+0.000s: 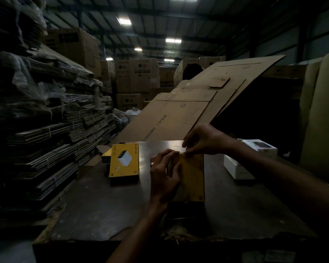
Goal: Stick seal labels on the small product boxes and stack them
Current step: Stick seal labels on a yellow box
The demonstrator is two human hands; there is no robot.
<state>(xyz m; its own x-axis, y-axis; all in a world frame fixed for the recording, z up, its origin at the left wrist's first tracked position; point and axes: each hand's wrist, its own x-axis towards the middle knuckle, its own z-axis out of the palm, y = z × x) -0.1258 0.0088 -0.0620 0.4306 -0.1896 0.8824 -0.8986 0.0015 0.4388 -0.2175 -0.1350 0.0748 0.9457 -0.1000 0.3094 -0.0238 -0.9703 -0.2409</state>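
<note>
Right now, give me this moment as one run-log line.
step: sealing | left hand: holds yellow cardboard product box | right hand: pinching at box's far edge, label not discernible | second yellow box: on table, left

Two bare forearms, no sleeves in view, ring on a left hand finger

Seal label hidden under fingers

Worktop with a product box near its centre, the left hand on the box's left side and the right hand at its far edge. A second box lies to the left; two more boxes lie to the right. Cardboard sheets lean behind the worktop; bundled flat cartons are stacked at left.
</note>
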